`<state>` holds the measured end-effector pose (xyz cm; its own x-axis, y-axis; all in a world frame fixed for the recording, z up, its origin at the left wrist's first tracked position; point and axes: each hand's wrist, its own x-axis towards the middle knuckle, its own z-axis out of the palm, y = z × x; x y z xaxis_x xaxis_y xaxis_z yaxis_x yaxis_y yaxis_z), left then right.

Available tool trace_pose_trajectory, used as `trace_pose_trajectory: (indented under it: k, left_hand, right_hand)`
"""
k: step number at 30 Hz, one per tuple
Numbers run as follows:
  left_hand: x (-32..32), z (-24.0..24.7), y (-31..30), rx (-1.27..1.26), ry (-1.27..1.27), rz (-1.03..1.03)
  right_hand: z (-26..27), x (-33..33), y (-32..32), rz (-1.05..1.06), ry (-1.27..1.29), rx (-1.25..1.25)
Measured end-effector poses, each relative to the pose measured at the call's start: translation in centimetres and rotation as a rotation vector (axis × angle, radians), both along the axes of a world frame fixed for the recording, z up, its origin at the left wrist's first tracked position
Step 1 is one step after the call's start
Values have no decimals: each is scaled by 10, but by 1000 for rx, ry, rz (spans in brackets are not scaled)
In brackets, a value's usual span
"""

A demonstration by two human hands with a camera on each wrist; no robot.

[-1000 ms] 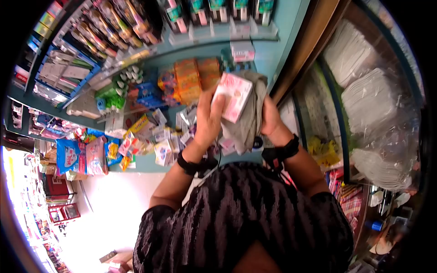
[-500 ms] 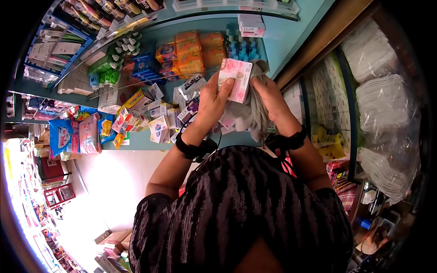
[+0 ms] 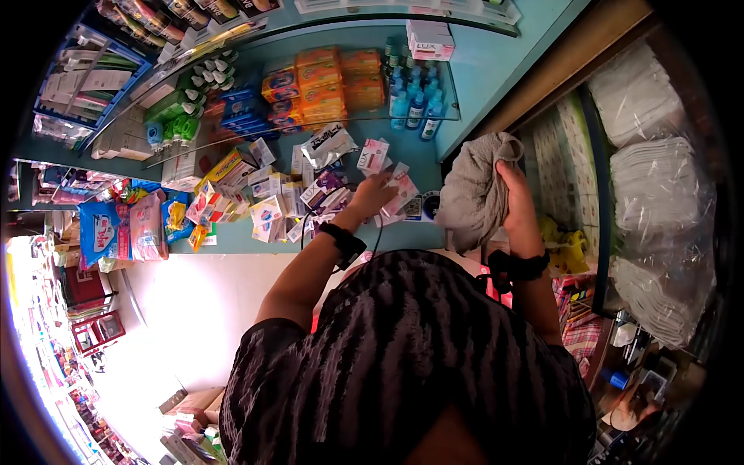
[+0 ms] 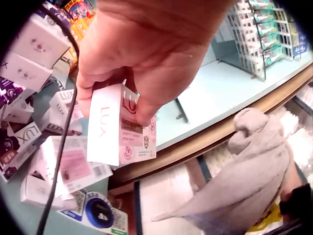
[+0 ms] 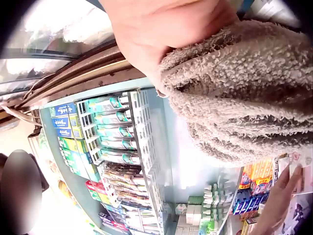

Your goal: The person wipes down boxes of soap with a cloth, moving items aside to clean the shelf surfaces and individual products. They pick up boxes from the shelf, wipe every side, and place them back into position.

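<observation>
My left hand (image 3: 372, 195) is over the lower shelf, fingers and thumb pinching a white-and-pink LUX soap box (image 4: 105, 127). In the left wrist view the box is held upright, close beside other pink LUX boxes (image 4: 73, 166). Off to the right, my right hand (image 3: 516, 194) grips a bunched grey towel (image 3: 473, 194), which hangs down in loose folds. The right wrist view shows the towel's rough pile (image 5: 244, 93) up close, and most of the right fingers are hidden behind it.
Loose soap boxes (image 3: 271, 217) crowd the lower shelf. On the glass shelf stand orange packs (image 3: 319, 77) and blue bottles (image 3: 416, 108). A LUX stack (image 3: 430, 40) sits above. Bagged white cloths (image 3: 655, 178) line the right side, behind a wooden frame edge (image 3: 566, 70). A thin cable hangs by the left wrist.
My hands have parted. The left has moved down with a soap box to the boxes on the shelf; the right has carried the towel to the right, away from them.
</observation>
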<state>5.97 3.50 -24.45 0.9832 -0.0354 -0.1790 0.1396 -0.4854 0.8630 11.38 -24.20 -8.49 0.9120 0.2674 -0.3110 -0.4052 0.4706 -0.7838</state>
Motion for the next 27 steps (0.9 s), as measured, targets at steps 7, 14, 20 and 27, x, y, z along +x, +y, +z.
trace_pose_trajectory:
  k: [7,14,20,27]
  left_hand:
    - [0,-19,-5,90,5,-79]
    - [2,-9,-3,249,96,-77]
    - [23,32,-2,114,-177,10]
    - [136,108,10,118,-375,2]
  right_hand:
    - [-1,-10,-6,-7,6,-5]
    - [-9,-14,-8,-20,44,-17]
    - [-4,-12,-10,-8,81,116]
    - [-12,-13,-24,-9,58,255]
